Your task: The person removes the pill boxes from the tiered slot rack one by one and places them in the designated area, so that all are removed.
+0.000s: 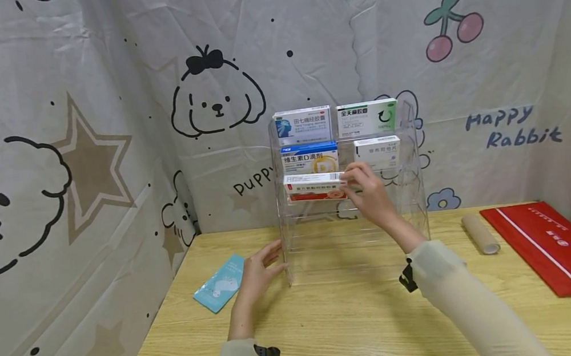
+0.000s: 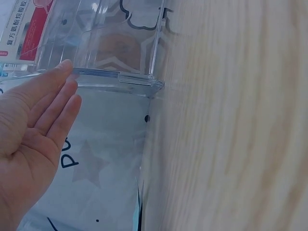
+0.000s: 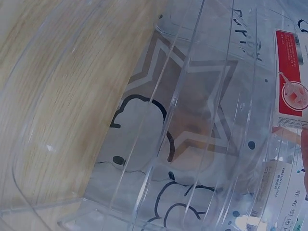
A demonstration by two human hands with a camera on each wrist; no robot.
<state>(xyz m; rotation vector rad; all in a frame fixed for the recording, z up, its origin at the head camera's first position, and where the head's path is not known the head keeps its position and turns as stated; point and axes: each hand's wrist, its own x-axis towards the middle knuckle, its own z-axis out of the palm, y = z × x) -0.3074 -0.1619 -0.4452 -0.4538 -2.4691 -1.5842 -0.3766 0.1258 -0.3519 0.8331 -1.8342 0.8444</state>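
Note:
A clear tiered display rack (image 1: 355, 255) stands upright on the table. On its third tier from the top is a white and red medicine box (image 1: 312, 188). My right hand (image 1: 371, 195) pinches this box's right end between thumb and fingers; in the right wrist view only a sliver of the hand shows, beside the red box face (image 3: 290, 72). At the rack's left side edge, my left hand (image 1: 259, 271) rests with its fingers extended. The left wrist view shows those fingertips (image 2: 67, 67) right at the clear side panel (image 2: 115, 79).
Two medicine boxes, one blue-grey (image 1: 303, 127) and one green (image 1: 368, 118), fill the top tier. Below them are a vitamin D box (image 1: 309, 158) and a plain white box (image 1: 378, 153). A blue packet (image 1: 219, 284) lies left, a cardboard tube (image 1: 479, 234) and red bag (image 1: 555, 249) right.

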